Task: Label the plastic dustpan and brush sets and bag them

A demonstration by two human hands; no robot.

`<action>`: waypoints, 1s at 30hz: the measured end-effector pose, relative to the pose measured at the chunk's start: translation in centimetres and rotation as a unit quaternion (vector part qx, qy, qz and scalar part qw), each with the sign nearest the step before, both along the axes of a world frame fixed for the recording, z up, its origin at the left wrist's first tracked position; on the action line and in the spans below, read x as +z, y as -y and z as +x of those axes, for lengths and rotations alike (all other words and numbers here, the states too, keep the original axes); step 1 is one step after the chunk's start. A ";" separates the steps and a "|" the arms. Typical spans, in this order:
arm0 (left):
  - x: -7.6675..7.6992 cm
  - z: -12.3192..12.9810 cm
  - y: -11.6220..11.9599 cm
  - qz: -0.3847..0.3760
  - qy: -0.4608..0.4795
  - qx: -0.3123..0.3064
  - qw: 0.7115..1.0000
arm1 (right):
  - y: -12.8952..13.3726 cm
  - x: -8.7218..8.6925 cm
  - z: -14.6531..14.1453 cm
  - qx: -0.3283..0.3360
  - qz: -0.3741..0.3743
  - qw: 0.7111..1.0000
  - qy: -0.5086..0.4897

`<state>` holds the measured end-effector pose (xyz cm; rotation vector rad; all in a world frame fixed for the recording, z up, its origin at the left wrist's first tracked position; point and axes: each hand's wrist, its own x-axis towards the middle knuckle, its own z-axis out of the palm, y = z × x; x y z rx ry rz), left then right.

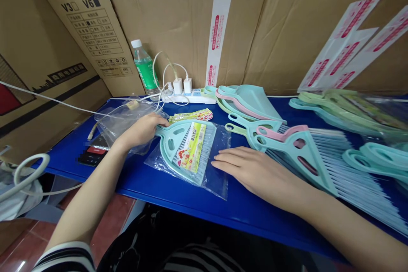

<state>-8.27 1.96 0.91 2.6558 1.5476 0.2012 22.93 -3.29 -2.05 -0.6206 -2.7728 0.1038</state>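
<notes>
My left hand (145, 129) is closed round the handle end of a light-blue dustpan and brush set (174, 146). A yellow-green printed card (193, 146) lies over its bristles. The set's wide part lies inside or on a clear plastic bag (219, 187); I cannot tell how far in it is. Flat on the bag's right edge rests my right hand (247, 168), fingers stretched out and holding nothing. Just right of it are loose blue and pink-handled brushes (296, 148) with pale bristles.
Behind the brushes lies a stack of dustpans (251, 100). More bagged sets (357, 110) lie at right. Printed cards (191, 115), clear bags (124, 121), a phone-like device (92, 155), a bottle (145, 68) and a power strip (194, 97) stand around. Cardboard boxes (178, 21) wall the back.
</notes>
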 end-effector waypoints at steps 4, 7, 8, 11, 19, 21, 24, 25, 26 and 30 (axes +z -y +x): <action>0.1 0.0 0.0 0.004 0.023 -0.016 1.000 | 0.2 0.2 0.1 0.011 0.012 0.999 -0.040; 0.0 0.4 0.1 0.003 0.036 -0.036 0.999 | 0.1 0.1 0.3 -0.038 0.029 0.996 -0.073; 0.0 0.6 0.1 0.008 0.040 -0.041 0.998 | 0.0 0.0 0.4 -0.063 0.038 0.995 -0.071; -0.4 1.3 0.2 0.040 0.049 -0.044 0.997 | -0.1 -0.6 0.4 -0.106 0.074 0.991 -0.046; 0.4 2.0 1.0 0.108 -0.024 0.154 0.982 | 0.0 -1.0 0.0 -0.124 0.091 0.988 -0.012; 1.0 2.2 1.3 0.058 -0.060 0.227 0.970 | 0.0 -0.9 -0.1 -0.126 0.094 0.987 -0.012; 1.6 2.8 1.7 0.016 -0.093 0.283 0.954 | 0.0 -0.7 -0.1 -0.129 0.091 0.987 -0.012; 1.7 3.0 1.8 0.013 -0.096 0.286 0.953 | 0.0 -0.7 -0.1 -0.130 0.086 0.988 -0.012; 1.7 3.0 1.8 0.008 -0.096 0.283 0.954 | 0.1 -0.6 -0.1 -0.132 0.079 0.988 -0.012; 1.7 2.9 1.7 -0.033 -0.066 0.256 0.964 | 0.3 -0.5 0.0 -0.141 0.045 0.989 -0.003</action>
